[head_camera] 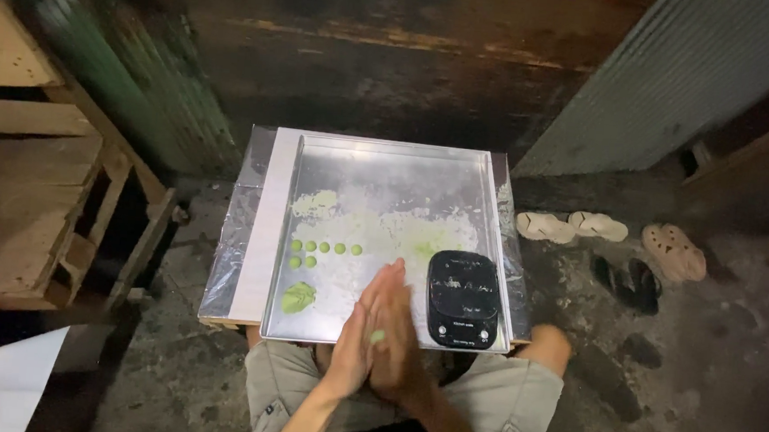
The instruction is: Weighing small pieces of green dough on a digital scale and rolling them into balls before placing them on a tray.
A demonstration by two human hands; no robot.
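My left hand (355, 339) and my right hand (399, 337) are pressed palm to palm over the near edge of a metal tray (388, 158). A small green dough piece (378, 337) shows between the palms. On the tray lie several small green dough balls (325, 248) in two rows. A larger green dough lump (299, 297) sits near the tray's front left corner. White flour (357, 223) dusts the tray's middle. A black digital scale (461, 298) rests at the tray's front right, just right of my hands.
The tray sits on a foil-covered board (245, 234) above my knees. A wooden pallet structure (40, 177) stands at the left. Sandals and slippers (610, 243) lie on the dirty floor to the right. Corrugated metal sheets lean at the back.
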